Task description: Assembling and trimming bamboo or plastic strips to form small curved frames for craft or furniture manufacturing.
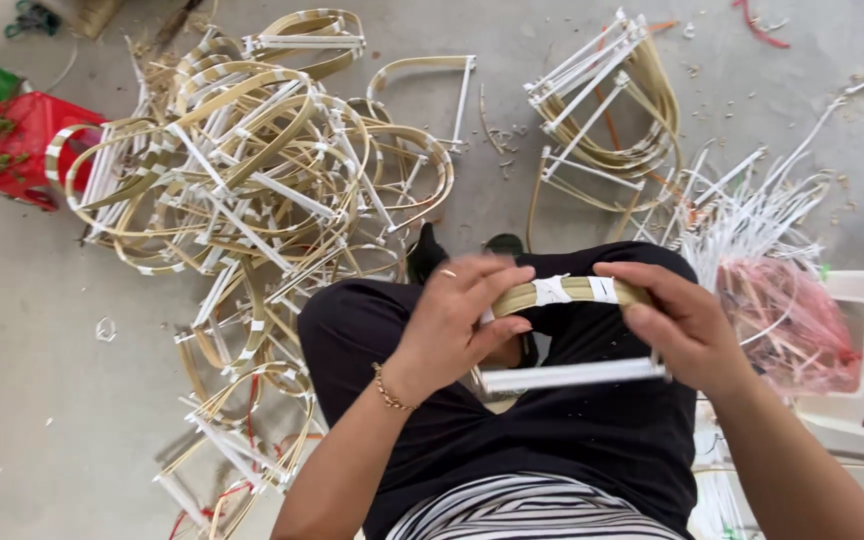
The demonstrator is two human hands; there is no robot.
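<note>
Grey concrete floor [32, 400] w/ heap of bent cane frames [252, 190] to the left; over the lap both hands grip one cane strip [572, 291], long axis left-right, left hand [457, 320] & right hand [682, 325] closed at opposite ends, white rod [572, 375] just below.

A grey concrete floor [32, 400] carries everything. A big tangled heap of bent bamboo-strip frames with white cross rods [252, 180] lies at the left and centre. A smaller stack of the same frames [602, 100] lies at the upper right. Just beside it, right of centre, is a bundle of loose white rods [752, 210]. A red plastic container [22, 140] sits at the left edge, touching the heap. Small scraps are scattered about.
</note>
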